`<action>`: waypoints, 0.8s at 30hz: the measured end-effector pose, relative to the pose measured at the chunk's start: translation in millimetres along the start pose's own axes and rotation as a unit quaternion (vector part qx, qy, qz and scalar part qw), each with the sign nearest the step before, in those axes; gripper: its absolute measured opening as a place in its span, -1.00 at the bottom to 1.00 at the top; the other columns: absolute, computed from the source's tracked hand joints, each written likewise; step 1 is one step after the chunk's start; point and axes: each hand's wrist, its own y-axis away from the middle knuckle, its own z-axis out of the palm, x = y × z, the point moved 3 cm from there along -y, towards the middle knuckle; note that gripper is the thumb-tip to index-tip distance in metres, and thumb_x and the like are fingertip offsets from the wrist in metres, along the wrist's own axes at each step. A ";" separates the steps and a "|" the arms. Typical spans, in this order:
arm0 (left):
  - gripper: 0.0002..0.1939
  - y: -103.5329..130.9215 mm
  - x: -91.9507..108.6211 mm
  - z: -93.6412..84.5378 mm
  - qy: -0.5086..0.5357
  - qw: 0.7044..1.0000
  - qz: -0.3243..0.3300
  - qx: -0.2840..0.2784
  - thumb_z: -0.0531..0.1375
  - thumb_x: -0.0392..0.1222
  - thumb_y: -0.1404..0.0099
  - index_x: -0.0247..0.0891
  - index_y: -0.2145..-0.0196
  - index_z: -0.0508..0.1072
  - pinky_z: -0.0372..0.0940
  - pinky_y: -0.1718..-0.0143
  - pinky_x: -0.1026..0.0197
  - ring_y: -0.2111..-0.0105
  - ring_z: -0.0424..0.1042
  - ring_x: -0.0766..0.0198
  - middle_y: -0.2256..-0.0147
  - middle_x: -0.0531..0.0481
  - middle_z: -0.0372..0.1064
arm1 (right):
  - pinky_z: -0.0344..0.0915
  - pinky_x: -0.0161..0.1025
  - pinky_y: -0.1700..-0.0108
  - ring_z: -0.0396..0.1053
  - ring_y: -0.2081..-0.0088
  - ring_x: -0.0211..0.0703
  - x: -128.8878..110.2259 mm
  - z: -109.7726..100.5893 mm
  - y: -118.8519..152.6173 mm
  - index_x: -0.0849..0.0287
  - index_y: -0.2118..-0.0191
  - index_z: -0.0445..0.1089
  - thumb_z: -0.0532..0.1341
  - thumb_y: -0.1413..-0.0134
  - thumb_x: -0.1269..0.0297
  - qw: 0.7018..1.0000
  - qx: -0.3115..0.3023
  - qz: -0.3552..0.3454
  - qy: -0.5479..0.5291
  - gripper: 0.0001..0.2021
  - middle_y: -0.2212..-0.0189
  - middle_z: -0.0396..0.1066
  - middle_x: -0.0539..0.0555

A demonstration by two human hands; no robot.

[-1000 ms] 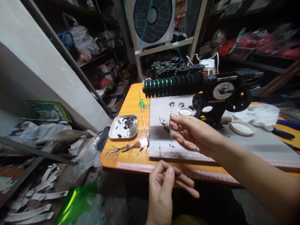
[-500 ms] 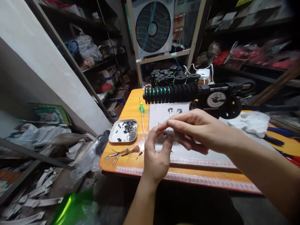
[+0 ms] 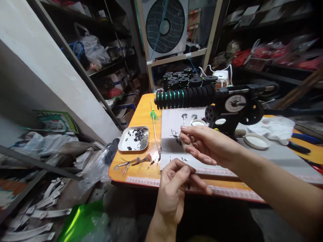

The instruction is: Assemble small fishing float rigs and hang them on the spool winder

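My left hand (image 3: 174, 188) is low over the table's front edge, thumb and index finger pressed together. Anything between those fingertips is too small to make out. Up and to the right, my right hand (image 3: 204, 143) hovers over the pale grey board (image 3: 168, 121), its thumb and index finger also pinched; what they hold does not show clearly. The hands are apart. Just left of my right fingertips, small dark pieces (image 3: 176, 135) lie on the board. Two white-stemmed pieces with dark tufted tops (image 3: 184, 116) lie farther back.
A white tray (image 3: 121, 145) of small black and metallic parts sits at left, beside a pale rod with green fringe (image 3: 153, 115). Behind the board stands a black winding machine (image 3: 234, 102) with a row of spools (image 3: 186, 96). Blue-handled pliers (image 3: 306, 137) lie right.
My left hand has moved down and away from my right hand, its fingers curling in. My right hand stays at about the same place, and the view has shifted slightly.
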 end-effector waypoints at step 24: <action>-0.74 14.1 -8.1 -13.6 -0.068 0.997 0.009 0.035 -0.07 -0.18 -0.47 -0.38 0.22 0.33 0.44 0.44 0.17 0.54 0.55 0.18 0.43 -0.21 0.56 | -0.08 -0.55 0.75 0.10 0.79 -0.51 34.0 -14.4 18.1 0.27 0.24 0.44 0.21 -0.19 0.04 0.996 0.016 0.000 0.087 -0.67 0.66 0.35 -0.05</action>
